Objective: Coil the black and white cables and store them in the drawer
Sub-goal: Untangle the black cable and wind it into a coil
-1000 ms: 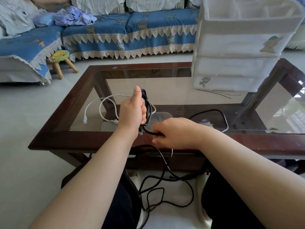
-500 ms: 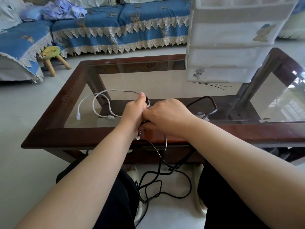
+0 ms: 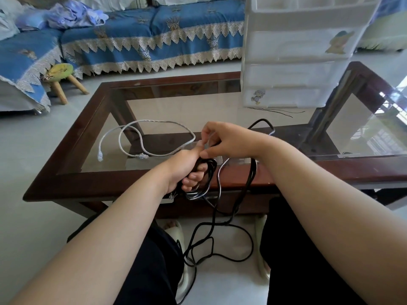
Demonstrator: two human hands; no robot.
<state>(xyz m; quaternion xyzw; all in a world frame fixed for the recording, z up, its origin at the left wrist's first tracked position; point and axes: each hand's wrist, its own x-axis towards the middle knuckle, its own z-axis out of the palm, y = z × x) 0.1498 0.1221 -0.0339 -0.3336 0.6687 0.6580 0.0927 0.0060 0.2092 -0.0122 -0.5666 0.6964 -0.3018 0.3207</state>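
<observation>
Here, left hand (image 3: 187, 166) grip clenched around black cable (image 3: 207, 179) coils, right hand (image 3: 229, 142) grip pinching a strand, white cable (image 3: 141, 137) loose on glass table (image 3: 88, 181), drawer unit (image 3: 295, 62) behind.

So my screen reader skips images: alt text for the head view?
Left hand holds black cable loops while right hand feeds more; the rest trails to the floor. White cable lies on the table.

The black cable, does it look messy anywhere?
Yes. Much of the black cable dangles off the table edge in loose, crossing loops on the floor; only the part in the left hand is coiled.
</observation>
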